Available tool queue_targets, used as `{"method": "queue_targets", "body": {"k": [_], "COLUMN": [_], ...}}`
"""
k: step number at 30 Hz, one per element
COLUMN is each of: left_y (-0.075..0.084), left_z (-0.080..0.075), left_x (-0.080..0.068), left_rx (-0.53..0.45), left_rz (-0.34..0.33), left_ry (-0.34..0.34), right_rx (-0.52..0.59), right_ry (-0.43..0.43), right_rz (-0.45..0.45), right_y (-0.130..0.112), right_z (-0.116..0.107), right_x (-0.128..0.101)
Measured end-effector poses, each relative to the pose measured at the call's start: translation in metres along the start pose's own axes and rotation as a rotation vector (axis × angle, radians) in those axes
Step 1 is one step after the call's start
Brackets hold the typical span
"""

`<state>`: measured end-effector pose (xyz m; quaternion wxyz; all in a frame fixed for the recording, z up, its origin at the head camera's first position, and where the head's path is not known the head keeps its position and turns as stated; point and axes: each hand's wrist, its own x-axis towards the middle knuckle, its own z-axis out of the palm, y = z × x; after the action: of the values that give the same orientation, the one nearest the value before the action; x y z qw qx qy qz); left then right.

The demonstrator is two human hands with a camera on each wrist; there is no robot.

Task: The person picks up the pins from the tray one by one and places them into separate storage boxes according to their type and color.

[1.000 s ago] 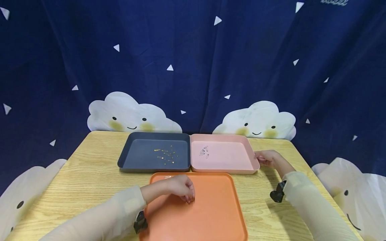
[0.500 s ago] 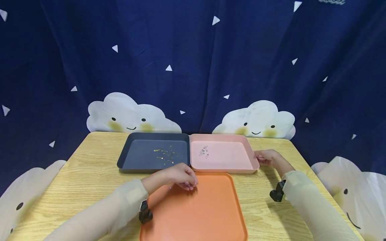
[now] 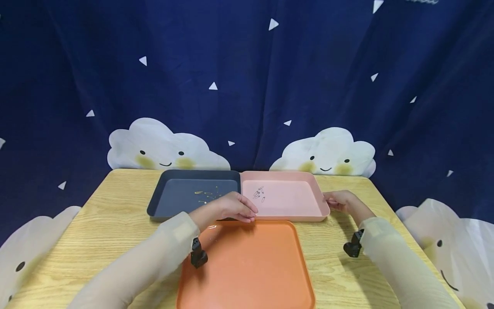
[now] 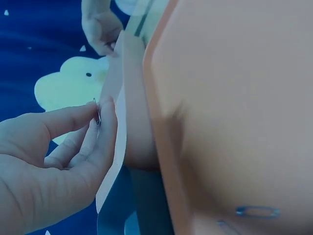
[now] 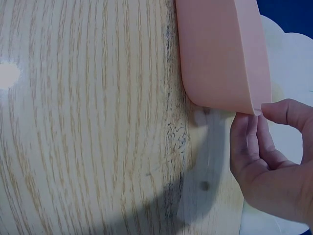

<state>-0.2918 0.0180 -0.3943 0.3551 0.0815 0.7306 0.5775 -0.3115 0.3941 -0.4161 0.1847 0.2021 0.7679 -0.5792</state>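
Note:
My left hand (image 3: 234, 207) pinches a small silver safety pin (image 4: 97, 112) between thumb and index finger. It is over the back edge of the orange tray (image 3: 247, 266), at the front wall of the pink tray (image 3: 297, 218). My right hand (image 5: 274, 161) grips the right rim of the pink tray, thumb on the inner side and fingers below outside. Several dark-looking safety pins (image 3: 259, 193) lie at the left inside the pink tray. A few safety pins (image 4: 257, 211) lie in the orange tray near its back left corner.
A dark grey tray (image 3: 175, 199) stands left of the pink one, side against side. In it lie several gold safety pins (image 3: 198, 192) and tiny gold pieces, partly hidden by my left hand. The wooden table (image 3: 100, 231) ends at a blue curtain (image 3: 239, 86).
My left hand has moved from over the orange tray away from me, up to the pink tray's front wall, with the safety pin. My right hand has stayed at the rim.

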Motion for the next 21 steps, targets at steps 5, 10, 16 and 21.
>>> {"method": "queue_targets", "body": {"k": [5, 10, 16, 21], "left_y": [0.013, 0.024, 0.031, 0.034], "left_z": [-0.002, -0.003, 0.002, 0.008], "left_x": [0.017, 0.036, 0.059, 0.078], "left_rx": [-0.007, -0.001, 0.138, 0.276], "left_rz": [-0.016, -0.038, 0.017, -0.022], "left_ry": [0.071, 0.103, 0.218, 0.342], "right_rx": [-0.01, -0.022, -0.004, -0.009], "right_ry": [0.001, -0.015, -0.039, -0.053], "right_rz": [-0.009, -0.012, -0.022, -0.018], "right_y": [-0.001, 0.0, 0.002, 0.002], "right_z": [0.0, -0.001, -0.003, -0.004], "right_x": [0.0, 0.0, 0.003, 0.002]}}
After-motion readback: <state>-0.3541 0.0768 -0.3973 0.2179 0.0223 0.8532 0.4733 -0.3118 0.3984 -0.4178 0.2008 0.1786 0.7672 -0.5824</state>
